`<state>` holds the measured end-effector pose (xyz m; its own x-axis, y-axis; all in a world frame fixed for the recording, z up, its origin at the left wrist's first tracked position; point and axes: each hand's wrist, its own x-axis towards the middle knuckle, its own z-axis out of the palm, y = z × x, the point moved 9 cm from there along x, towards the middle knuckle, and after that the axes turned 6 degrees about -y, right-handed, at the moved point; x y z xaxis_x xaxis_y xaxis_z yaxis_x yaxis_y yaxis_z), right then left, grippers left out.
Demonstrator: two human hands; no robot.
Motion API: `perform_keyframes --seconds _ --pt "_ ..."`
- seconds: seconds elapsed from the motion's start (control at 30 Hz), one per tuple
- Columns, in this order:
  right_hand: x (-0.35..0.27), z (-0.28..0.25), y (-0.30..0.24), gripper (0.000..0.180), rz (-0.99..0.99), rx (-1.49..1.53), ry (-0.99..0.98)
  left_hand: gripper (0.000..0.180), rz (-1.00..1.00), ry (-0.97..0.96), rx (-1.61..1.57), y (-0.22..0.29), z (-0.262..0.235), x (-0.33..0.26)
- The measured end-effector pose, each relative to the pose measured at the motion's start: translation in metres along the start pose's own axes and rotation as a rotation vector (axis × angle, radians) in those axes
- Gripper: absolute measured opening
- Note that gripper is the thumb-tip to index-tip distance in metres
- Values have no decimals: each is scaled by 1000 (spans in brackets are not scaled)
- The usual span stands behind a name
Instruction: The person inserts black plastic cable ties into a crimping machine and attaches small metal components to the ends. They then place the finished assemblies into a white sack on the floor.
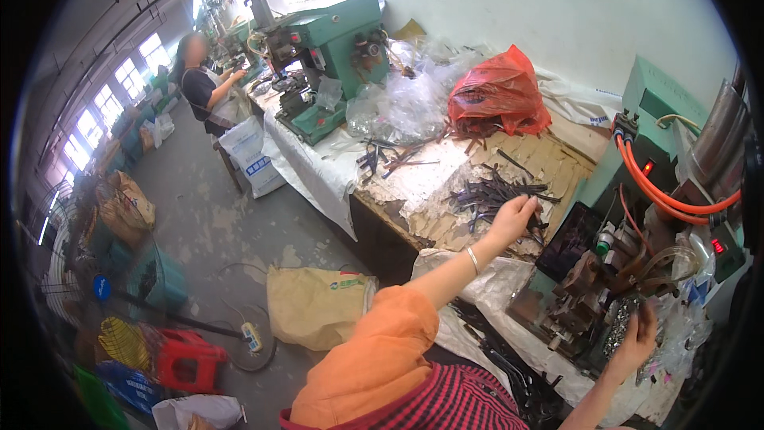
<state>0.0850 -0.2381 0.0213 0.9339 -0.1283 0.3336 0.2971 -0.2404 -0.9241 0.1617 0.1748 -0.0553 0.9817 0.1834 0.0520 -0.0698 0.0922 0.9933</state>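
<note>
Beside our left grip (516, 216), fingers bent, lies a heap of thin, dark strips (492, 193); left of our curled right grip (636, 344) stands a dark metal machine fixture (582, 288). We cannot tell whether either holds anything.

Dark thin strips (492, 193), loose heap on worn tabletop (434, 191), small silvery bits (619, 323), clustered by the right hand (637, 341)

blue-printed white sack (252, 158), green-printed tan sack (317, 312), red digits (718, 246) on green box (726, 264)
</note>
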Motion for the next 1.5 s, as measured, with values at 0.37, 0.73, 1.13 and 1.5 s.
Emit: perform_keyframes --seconds 0.37,0.73,1.13,1.5 --pt "-3 61 3 46 97 483 3 9 899 -138 12 201 85 -120" --pt "-21 66 -60 62 17 320 -269 13 1292 -276 333 193 131 -171" --pt "-46 -48 34 25 -147 -914 177 24 1394 -374 707 134 188 -182" --pt "-8 -24 19 10 -272 -811 133 26 1389 -387 665 133 183 -182"
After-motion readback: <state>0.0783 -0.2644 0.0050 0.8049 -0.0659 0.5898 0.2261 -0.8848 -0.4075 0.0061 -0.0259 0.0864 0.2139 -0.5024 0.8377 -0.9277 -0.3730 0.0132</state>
